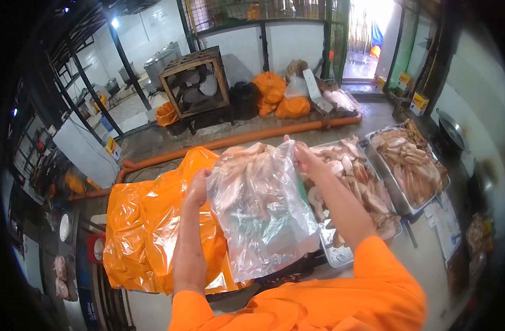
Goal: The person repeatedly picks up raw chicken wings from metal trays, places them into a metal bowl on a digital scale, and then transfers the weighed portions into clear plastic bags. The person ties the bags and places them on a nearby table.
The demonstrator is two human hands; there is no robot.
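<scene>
A clear plastic bag [269, 231] hangs spread out between my two hands. My left hand [198, 188] grips its upper left corner, and my right hand [304, 155] pinches the upper right corner. Through the film I see pale pieces of meat and something green, but cannot tell whether they lie inside the bag or behind it. Left of the bag, a large orange plastic sheet or bag [147, 231] covers part of the work surface. On the right, beyond my right forearm, a metal tray [339, 258] holds many pale pieces of meat [374, 188].
A second metal tray [401, 198] of meat stands farther right. An orange pipe [244, 138] runs along the floor ahead. Behind it are a wooden-framed cage [198, 82], a black bin [243, 99] and tied orange bags [271, 93]. Woks [451, 128] hang on the right wall.
</scene>
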